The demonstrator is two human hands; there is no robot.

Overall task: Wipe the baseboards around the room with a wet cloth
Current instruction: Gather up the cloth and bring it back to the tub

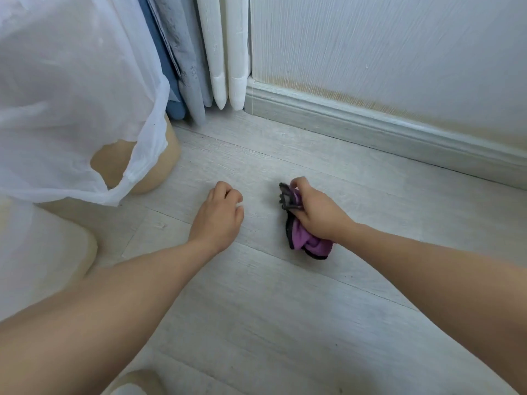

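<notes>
A white moulded baseboard runs along the foot of the wall from the corner toward the right. On the pale wood-look floor in front of it, my right hand grips a bunched purple cloth with a black hem. A small dark plastic piece sits at the cloth's upper end, under my fingertips. The cloth lies well short of the baseboard. My left hand rests on the floor to the left of the cloth, fingers curled under, holding nothing.
A beige bin lined with a white plastic bag stands at the left. White, grey and blue folded panels lean upright in the corner. A yellowish stain marks the wall above the baseboard.
</notes>
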